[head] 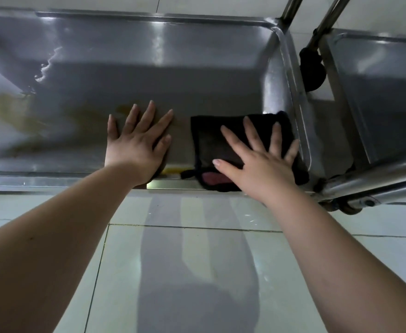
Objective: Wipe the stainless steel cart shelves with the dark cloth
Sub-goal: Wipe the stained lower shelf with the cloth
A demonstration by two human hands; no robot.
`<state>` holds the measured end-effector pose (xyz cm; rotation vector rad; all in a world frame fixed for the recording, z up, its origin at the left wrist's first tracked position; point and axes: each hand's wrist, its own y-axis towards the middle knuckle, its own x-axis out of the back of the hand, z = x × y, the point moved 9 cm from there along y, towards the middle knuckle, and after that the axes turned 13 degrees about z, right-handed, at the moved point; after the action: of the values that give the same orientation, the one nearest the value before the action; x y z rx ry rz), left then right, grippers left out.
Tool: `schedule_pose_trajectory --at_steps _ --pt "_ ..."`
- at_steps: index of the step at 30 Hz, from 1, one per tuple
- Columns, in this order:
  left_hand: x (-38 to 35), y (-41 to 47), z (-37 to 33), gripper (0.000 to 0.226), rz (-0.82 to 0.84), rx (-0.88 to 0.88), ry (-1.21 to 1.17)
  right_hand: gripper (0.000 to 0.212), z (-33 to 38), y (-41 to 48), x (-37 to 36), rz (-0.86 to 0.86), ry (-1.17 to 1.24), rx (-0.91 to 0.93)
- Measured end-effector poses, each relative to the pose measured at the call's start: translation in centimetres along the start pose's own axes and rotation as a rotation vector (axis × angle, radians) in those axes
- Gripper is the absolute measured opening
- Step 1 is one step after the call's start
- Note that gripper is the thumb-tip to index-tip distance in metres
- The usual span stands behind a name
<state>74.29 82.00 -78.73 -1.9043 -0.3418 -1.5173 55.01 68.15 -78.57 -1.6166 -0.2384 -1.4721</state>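
Right hand (262, 162) was flat, fingers spread wide, pressing down on the dark folded cloth (211, 138) rather than gripping it. Nothing was curled round the fabric, so only palm pressure held it. The cloth sat at the right end of the stainless steel cart shelf (173, 75), close to the raised right rim (291, 92), with its near edge and a pinkish patch hanging over the front lip (77, 181).

Left hand (134, 145) was also spread flat, on bare steel just beside the cloth, holding nothing.

My worries from there:

- With an open palm and part of the cloth already over the lip, I figured a pull toward me could drag it off onto the pale tiled floor (197, 260).
- The smeary brown stain (12, 116) was well off to the left, plus a yellowish bit (170, 170) by the lip near the left palm. Sweeping only the right end would miss both, and one pass might just spread the brown around.
- The pale wet streak (48, 63) at the back left made me think the steel was slick, so the bracing left hand could slide.
- Leaning hard might also roll the cart, going by the black caster wheel (313, 73) on the neighbouring one.
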Motion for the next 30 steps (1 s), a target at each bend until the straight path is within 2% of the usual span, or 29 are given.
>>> schedule_pose_trajectory --at_steps 3,8,10,15,18,21,26,30 --pt "0.0 -0.1 -0.2 0.053 0.003 0.005 0.001 0.07 -3.1 -1.1 0.1 -0.016 0.006 -0.098" --pt "0.1 -0.1 -0.2 0.053 -0.005 -0.002 0.008 0.068 0.4 -2.7 -1.3 0.002 0.01 -0.085" --pt "0.1 -0.1 -0.1 0.054 0.007 0.0 0.009 0.068 0.6 -0.6 -0.2 0.013 0.0 -0.061" --pt "0.0 0.1 0.0 0.055 0.025 0.003 0.007 0.069 -2.4 10.0 6.3 -0.028 0.033 -0.124" --pt "0.0 0.4 0.0 0.053 0.019 0.004 0.003 0.071 -2.7 13.2 8.4 -0.045 0.011 -0.155" --pt "-0.2 0.4 0.0 0.054 0.02 0.004 0.01 0.07 -2.1 11.1 7.4 -0.047 0.01 -0.152" --pt "-0.2 0.2 0.0 0.054 0.018 -0.009 0.011 0.068 -2.9 2.2 1.9 -0.047 -0.042 -0.149" --pt "0.1 -0.3 -0.3 0.054 0.036 -0.047 -0.032 0.068 -3.0 0.6 1.0 -0.026 -0.063 -0.178"
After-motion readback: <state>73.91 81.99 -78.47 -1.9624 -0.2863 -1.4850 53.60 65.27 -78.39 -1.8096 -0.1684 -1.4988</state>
